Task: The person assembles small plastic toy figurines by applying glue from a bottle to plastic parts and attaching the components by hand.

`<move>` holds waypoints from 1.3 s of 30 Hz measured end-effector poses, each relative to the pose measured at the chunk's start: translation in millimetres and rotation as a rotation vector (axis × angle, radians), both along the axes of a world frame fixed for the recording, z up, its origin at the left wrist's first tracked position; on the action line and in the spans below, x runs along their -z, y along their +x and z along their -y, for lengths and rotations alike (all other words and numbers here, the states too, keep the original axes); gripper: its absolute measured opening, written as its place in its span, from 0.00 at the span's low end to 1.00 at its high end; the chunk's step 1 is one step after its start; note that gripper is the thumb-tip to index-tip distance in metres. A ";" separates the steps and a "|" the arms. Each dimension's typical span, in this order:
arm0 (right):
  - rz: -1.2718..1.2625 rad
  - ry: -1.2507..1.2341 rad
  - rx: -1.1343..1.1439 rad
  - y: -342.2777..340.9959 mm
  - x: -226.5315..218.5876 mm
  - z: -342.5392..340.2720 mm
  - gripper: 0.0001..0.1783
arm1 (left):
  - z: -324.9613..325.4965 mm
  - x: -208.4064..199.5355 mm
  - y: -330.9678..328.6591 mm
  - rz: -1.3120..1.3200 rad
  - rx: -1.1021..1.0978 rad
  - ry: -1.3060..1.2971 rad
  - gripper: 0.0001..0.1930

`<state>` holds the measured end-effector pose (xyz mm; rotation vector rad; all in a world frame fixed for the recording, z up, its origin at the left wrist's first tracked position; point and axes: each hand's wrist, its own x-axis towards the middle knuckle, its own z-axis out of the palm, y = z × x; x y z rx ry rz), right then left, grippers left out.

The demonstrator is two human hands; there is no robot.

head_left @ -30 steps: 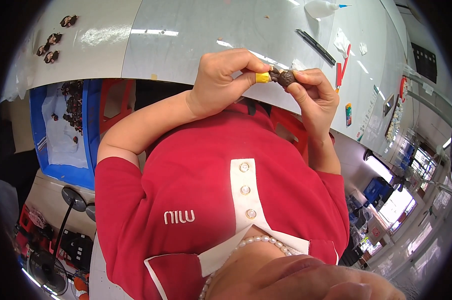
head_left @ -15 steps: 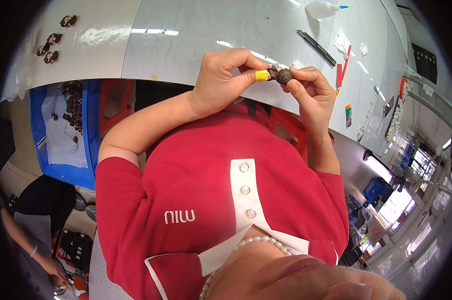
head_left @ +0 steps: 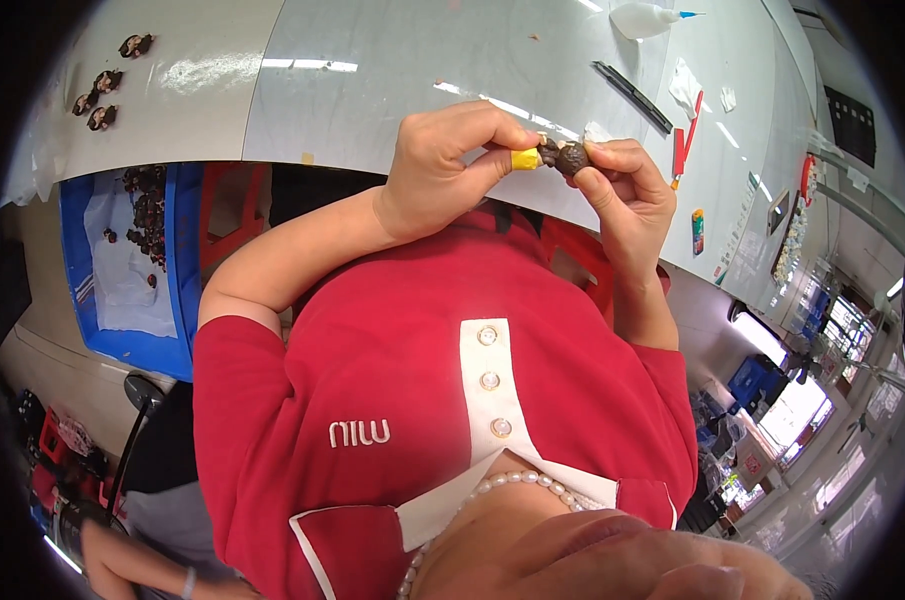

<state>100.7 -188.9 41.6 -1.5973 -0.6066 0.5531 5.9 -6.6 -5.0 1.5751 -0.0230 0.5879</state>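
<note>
Above the table's near edge, a small dark brown figurine piece [head_left: 572, 158] with a rounded, ball-like end is held between both hands. My left hand [head_left: 442, 165] is closed, pinching its left end between thumb and forefinger. A bright yellow band [head_left: 524, 159] sits at that thumb's tip, and I cannot tell if it is tape on the thumb or part of the piece. From the other side, my right hand [head_left: 630, 195] grips the ball end with thumb and fingertips. Fingers cover part of the piece.
Several small dark-haired figurine heads [head_left: 102, 117] lie far left on the table [head_left: 402, 60]. Below is a blue crate [head_left: 180, 270] with dark pieces on white sheeting. Toward the right are a white bottle [head_left: 644, 20], black tool [head_left: 632, 97], red cutter [head_left: 679, 152] and lighter-like item [head_left: 698, 231].
My hands and the brown piece stay almost in place, with a slight turn of the piece. At lower left, another person's arm and body have moved rightward, closer to me.
</note>
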 end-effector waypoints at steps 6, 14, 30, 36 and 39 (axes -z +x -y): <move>0.054 0.089 -0.046 -3.1 -5.8 -2.5 0.13 | -10.3 -4.3 0.9 0.112 0.075 -0.004 0.08; 0.020 0.141 -0.108 -3.5 -9.5 -6.9 0.16 | -24.1 -18.6 6.5 0.036 0.284 0.095 0.11; -0.104 0.092 -0.117 -0.8 -12.6 -9.8 0.14 | -24.9 -19.2 9.7 0.140 0.320 0.244 0.16; -0.099 0.044 -0.068 0.0 -11.7 -8.5 0.13 | -16.8 -15.0 12.9 0.166 0.262 0.270 0.16; -0.147 0.014 -0.048 0.7 -11.0 -6.7 0.12 | -14.3 -14.2 13.4 0.169 0.233 0.291 0.16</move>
